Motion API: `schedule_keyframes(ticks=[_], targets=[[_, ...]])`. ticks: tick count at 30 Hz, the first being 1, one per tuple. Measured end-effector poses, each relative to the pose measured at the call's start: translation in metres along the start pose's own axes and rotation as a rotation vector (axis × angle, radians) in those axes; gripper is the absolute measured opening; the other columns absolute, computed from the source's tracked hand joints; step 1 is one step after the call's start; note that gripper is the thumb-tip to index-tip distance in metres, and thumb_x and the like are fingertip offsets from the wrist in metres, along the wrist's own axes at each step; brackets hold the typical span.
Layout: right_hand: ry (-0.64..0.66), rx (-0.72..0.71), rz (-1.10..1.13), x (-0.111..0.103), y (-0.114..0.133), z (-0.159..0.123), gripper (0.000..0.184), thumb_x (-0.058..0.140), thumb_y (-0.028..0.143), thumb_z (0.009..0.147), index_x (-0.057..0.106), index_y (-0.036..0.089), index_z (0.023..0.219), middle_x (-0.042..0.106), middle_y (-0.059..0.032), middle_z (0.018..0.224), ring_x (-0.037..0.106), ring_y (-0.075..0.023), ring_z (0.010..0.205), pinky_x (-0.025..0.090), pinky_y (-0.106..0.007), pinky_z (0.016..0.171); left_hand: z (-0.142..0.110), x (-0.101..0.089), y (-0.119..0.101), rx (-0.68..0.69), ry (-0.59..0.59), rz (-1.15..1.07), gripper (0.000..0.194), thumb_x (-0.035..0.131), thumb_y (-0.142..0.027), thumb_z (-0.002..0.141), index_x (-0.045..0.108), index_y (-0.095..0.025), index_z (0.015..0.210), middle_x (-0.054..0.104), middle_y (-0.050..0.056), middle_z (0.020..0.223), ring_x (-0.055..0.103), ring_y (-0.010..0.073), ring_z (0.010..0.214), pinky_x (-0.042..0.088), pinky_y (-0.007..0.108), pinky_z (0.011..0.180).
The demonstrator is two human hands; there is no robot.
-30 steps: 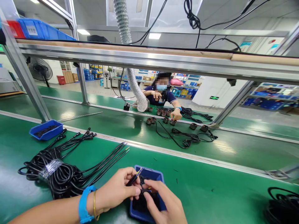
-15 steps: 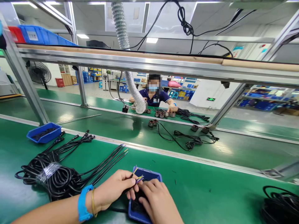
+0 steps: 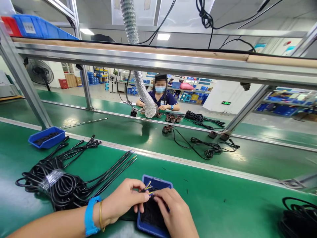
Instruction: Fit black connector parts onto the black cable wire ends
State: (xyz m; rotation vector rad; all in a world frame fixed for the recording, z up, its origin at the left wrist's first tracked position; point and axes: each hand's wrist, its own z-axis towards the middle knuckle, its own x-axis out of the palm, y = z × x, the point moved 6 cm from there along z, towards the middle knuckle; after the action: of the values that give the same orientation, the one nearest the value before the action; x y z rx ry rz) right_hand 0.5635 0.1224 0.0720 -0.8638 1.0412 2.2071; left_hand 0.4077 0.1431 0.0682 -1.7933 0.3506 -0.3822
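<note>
My left hand (image 3: 128, 198), with a blue band and a yellow bangle at its wrist, is closed on black cable ends. Their bared yellow and blue wires (image 3: 148, 186) stick out past the thumb. Over the blue tray (image 3: 142, 226), my right hand (image 3: 175, 208) is closed in a pinch at the wire tips. Anything between its fingertips is too small and hidden to make out. Small black pieces (image 3: 151, 211), seemingly short tubes, lie in the tray below both hands.
Left of my hands lies a taped bundle of black cables (image 3: 52, 180). A second blue tray (image 3: 47, 137) holds black pieces. More coiled cable (image 3: 299, 218) sits at right. Across the bench a co-worker (image 3: 160, 94) sits behind a metal frame and a hanging duct (image 3: 142, 89).
My right hand has come up out of the tray to the wire tips in my left hand. The co-worker's hand has drawn back from the metal parts. The view has shifted slightly.
</note>
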Motion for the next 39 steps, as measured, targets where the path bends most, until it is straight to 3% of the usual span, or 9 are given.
schedule_keyframes(ticks=[4,8,23,25,28,31,39], targets=[[-0.078,-0.035,0.149,-0.008,0.009,-0.001,0.017,0.055,0.014,0.098,0.065,0.026,0.104,0.07,-0.001,0.093,0.066,-0.0168,0.085,0.055,-0.026,0.076,0.0,-0.002,0.002,0.004,-0.038,0.007,0.022,0.066,-0.036,0.071,0.052,-0.019,0.075,0.043,-0.01,0.053,0.041,0.0074,0.048,0.027,0.02,0.047],[-0.159,-0.131,0.125,-0.019,0.017,-0.001,0.027,0.052,0.007,0.098,0.064,0.024,0.114,0.066,-0.0041,0.096,0.064,-0.016,0.089,0.055,-0.025,0.077,0.0,-0.001,0.0,0.007,-0.029,0.002,0.023,0.067,-0.035,0.071,0.051,-0.019,0.075,0.044,-0.01,0.055,0.041,0.0071,0.05,0.027,0.02,0.048],[-0.186,-0.225,0.042,-0.013,0.028,-0.002,0.021,0.057,0.01,0.097,0.064,0.022,0.113,0.075,-0.0038,0.093,0.071,-0.0162,0.081,0.06,-0.025,0.075,0.002,-0.001,0.009,-0.009,-0.025,0.024,0.032,0.073,-0.044,0.071,0.055,-0.017,0.074,0.049,-0.007,0.055,0.047,0.0093,0.052,0.031,0.021,0.049],[-0.207,-0.171,0.073,-0.013,0.024,-0.003,0.023,0.057,0.016,0.098,0.062,0.023,0.119,0.076,-0.0024,0.092,0.073,-0.0151,0.078,0.06,-0.023,0.073,0.002,-0.002,0.008,-0.009,-0.022,0.028,0.035,0.073,-0.048,0.072,0.057,-0.016,0.075,0.05,-0.006,0.055,0.046,0.0092,0.052,0.031,0.021,0.048],[-0.26,0.032,0.201,-0.017,0.009,-0.005,0.03,0.058,0.021,0.098,0.058,0.024,0.128,0.078,0.0,0.09,0.075,-0.0127,0.073,0.061,-0.018,0.071,0.001,-0.002,0.007,-0.017,-0.018,0.038,0.037,0.072,-0.05,0.073,0.058,-0.017,0.075,0.049,-0.006,0.053,0.045,0.0089,0.05,0.03,0.021,0.048],[-0.24,0.17,0.327,-0.017,0.001,-0.007,0.028,0.06,0.021,0.097,0.06,0.025,0.125,0.08,-0.0008,0.093,0.077,-0.0136,0.078,0.062,-0.018,0.074,0.0,-0.001,0.008,-0.024,0.002,0.054,0.035,0.072,-0.049,0.073,0.058,-0.017,0.075,0.05,-0.007,0.051,0.045,0.009,0.049,0.03,0.02,0.047],[-0.286,0.151,0.319,-0.015,0.003,-0.01,0.02,0.064,0.018,0.094,0.068,0.025,0.112,0.08,-0.0022,0.094,0.078,-0.0157,0.079,0.063,-0.021,0.075,0.001,0.0,0.009,-0.03,0.011,0.034,0.037,0.074,-0.05,0.071,0.056,-0.018,0.074,0.049,-0.007,0.05,0.045,0.0087,0.047,0.032,0.02,0.046]])
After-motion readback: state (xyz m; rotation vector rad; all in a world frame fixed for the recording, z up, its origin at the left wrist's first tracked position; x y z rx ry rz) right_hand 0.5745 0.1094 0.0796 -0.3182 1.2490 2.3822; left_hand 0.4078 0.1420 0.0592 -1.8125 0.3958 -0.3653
